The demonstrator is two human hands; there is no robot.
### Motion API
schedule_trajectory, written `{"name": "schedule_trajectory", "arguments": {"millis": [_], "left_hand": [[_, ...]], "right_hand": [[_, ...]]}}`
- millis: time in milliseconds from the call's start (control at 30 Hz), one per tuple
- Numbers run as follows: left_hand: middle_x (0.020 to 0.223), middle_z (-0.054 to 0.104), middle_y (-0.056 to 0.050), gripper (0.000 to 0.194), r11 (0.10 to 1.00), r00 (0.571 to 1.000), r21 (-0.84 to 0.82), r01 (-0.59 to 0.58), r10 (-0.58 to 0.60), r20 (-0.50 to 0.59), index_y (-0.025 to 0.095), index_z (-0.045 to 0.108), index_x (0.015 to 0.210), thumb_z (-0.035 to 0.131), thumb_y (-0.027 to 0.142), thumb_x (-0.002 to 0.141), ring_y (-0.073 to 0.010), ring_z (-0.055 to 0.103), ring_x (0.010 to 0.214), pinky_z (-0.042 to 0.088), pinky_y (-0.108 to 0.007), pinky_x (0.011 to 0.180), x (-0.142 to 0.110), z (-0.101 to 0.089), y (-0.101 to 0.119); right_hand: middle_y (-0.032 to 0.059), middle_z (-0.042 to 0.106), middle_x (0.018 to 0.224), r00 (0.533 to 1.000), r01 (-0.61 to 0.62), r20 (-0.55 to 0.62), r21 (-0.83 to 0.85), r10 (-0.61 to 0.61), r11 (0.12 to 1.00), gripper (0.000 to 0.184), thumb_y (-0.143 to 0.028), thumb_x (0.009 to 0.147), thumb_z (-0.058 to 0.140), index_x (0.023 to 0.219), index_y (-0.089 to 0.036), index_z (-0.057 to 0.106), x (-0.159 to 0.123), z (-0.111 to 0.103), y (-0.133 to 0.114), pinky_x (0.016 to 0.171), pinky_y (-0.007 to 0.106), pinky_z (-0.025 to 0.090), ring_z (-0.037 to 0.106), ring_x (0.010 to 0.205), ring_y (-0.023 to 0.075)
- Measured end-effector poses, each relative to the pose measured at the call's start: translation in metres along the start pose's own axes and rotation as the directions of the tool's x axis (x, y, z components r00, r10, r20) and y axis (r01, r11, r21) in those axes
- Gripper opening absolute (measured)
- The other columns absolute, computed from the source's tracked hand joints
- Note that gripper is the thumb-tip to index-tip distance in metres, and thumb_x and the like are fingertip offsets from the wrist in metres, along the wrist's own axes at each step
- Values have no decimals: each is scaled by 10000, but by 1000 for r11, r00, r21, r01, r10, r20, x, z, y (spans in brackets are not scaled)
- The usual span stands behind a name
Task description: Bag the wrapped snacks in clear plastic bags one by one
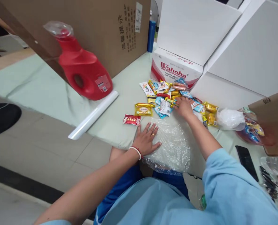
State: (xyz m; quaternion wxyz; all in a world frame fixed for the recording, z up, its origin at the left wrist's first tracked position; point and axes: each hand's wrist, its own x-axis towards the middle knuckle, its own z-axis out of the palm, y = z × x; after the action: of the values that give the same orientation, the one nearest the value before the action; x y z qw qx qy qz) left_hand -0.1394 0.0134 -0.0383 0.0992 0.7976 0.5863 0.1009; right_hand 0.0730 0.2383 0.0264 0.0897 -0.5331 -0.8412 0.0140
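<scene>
My left hand [146,139] lies flat with fingers spread on the table, over the left edge of a crinkled clear plastic bag [172,143]. Just beyond its fingertips is a red snack packet [131,120], with a yellow snack packet [144,109] behind it. My right hand [184,107] reaches into a pile of small wrapped snacks [164,106]; its fingertips touch the packets, and whether they grip one I cannot make out. Orange-and-white sachets [146,88] and blue packets lie at the back of the pile.
A red detergent jug [84,67] and a white roll [94,115] are at left. Behind stand a brown carton [92,18] and a Wahaba-type water box [174,69]. At right are a white plastic bundle [231,118], a red bowl [268,137] of packets and a black phone [247,162].
</scene>
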Motion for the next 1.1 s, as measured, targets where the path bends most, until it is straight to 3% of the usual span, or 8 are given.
{"name": "schedule_trajectory", "arguments": {"millis": [100,300,467,600,700,833,967,1100], "left_hand": [[1711,257,-81,812,1000,1000,-12,4,-5,-10,275,311,1623,374,725,949,-345,163,1595,-35,-696,1241,0,0,0],[1708,268,-87,811,999,1000,-37,-8,8,-24,276,322,1619,399,719,944,-356,175,1590,-27,-695,1241,-1,1,-2],[1707,275,-78,802,1000,1000,-30,4,-4,-18,288,317,1621,415,706,943,-351,171,1592,-30,-679,1248,0,1,-2],[1707,275,-77,803,1000,1000,-24,-3,2,-25,283,312,1622,397,711,948,-350,178,1590,-10,-686,1247,-1,1,-2],[1705,280,-83,802,1000,999,-28,-11,10,-39,269,320,1618,373,717,955,-342,189,1589,-6,-686,1249,-1,1,-2],[1701,288,-88,789,999,999,-42,-10,8,-45,266,330,1614,364,711,962,-333,183,1592,-23,-678,1251,-2,0,-2],[1701,291,-88,784,998,999,-65,-16,13,-42,266,336,1612,361,708,965,-333,180,1592,-27,-665,1256,-3,-1,-3],[1701,287,-91,777,997,999,-78,-21,19,-36,259,339,1611,367,695,969,-330,181,1592,-39,-667,1255,-3,-2,-3]], "right_hand": [[187,697,1220,992,-54,109,-59,60,997,408,-252,890,635,1280,-136,662,21,10,-1,936,388,468,598,1146,331],[105,754,964,958,-288,78,225,277,931,386,-417,920,588,1137,-122,710,41,8,20,726,300,483,664,820,234],[156,755,1082,974,-198,128,58,189,979,338,-375,898,670,1117,-122,716,59,13,-7,843,326,493,690,975,278],[242,701,1237,948,-264,149,-133,282,955,458,-346,903,696,1280,-92,645,65,19,-35,913,364,507,679,1138,328],[271,698,1230,936,-262,187,-195,298,945,415,-289,892,697,1247,-74,672,63,16,-43,919,370,513,681,1156,339],[255,740,1103,916,-248,262,-222,303,943,352,-305,789,777,1068,-92,752,53,-2,-28,859,386,536,711,1059,362],[175,729,801,922,-280,244,-116,300,953,271,-408,721,826,784,-156,749,44,-39,7,770,413,537,712,871,339],[157,708,817,950,-291,118,15,287,957,341,-483,876,699,898,-145,737,57,-69,13,733,408,508,685,842,303]]}}
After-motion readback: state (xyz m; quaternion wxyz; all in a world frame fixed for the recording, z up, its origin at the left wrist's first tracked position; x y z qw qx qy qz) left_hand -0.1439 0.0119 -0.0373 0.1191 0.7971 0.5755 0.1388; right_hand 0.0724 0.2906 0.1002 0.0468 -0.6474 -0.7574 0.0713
